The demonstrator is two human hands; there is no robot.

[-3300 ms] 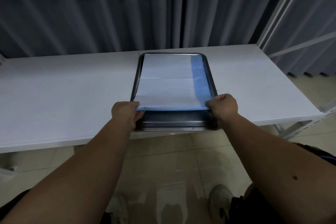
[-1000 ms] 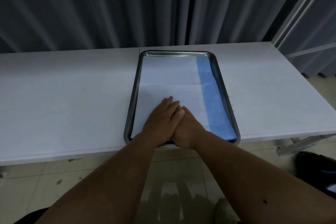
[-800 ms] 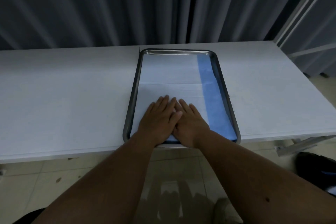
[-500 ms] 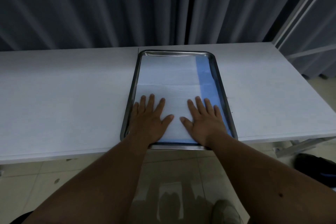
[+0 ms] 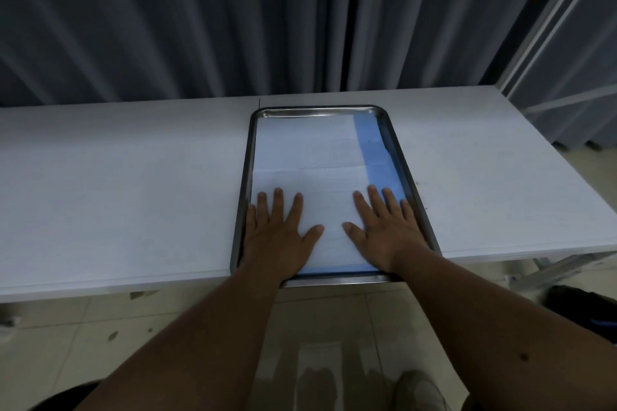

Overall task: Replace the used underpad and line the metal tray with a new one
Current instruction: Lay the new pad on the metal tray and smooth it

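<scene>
Underpad [image 5: 310,153] flat in tray [image 5: 243,177]; L hand [image 5: 278,237], R hand [image 5: 387,233] pressing, seemingly.

Underpad [image 5: 310,150] lies in tray [image 5: 243,177] on table [image 5: 117,177].

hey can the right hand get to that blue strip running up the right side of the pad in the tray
Probably yes. The right hand lies flat on the white underpad in the metal tray, its outer fingers already on the blue strip; nothing covers the strip farther up.

Dim room; grey pleated curtain [image 5: 200,20] behind white table [image 5: 117,183]; pale tiled floor [image 5: 66,337]
</scene>
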